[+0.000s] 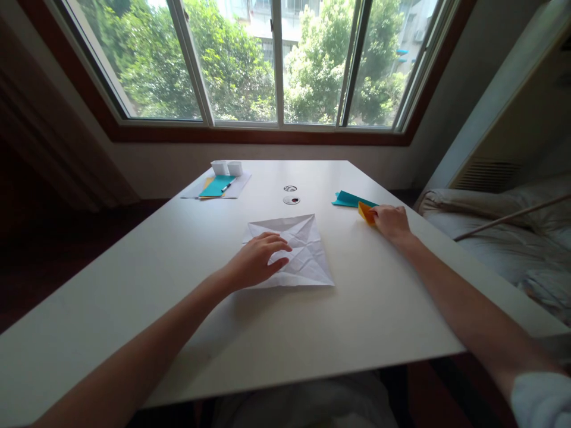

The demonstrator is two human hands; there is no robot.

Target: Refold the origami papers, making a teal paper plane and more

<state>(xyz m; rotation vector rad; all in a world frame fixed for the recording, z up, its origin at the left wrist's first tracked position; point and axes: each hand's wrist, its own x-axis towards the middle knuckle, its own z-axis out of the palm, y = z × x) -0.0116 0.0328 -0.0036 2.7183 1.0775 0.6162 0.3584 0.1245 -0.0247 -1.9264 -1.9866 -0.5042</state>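
Note:
A white sheet of paper [307, 252], marked with crossing creases, lies on the white table [214, 351] in front of me. Over its left part is my left hand [263, 257], fingers stretched out and holding nothing; whether it presses on the sheet I cannot tell. To the right, my right hand [391, 220] is closed on a piece of folded orange paper [366, 213]. Just behind that, a folded teal paper [350, 198] rests on the table. My fingers hide part of the orange paper.
At the back left stand two small white containers [226, 168] beside teal sheets [215, 186] and a pen [228, 185]. Two small round items [291, 200] lie mid-table. A padded seat [482, 232] borders the right edge, with a thin stick [504, 219] across it.

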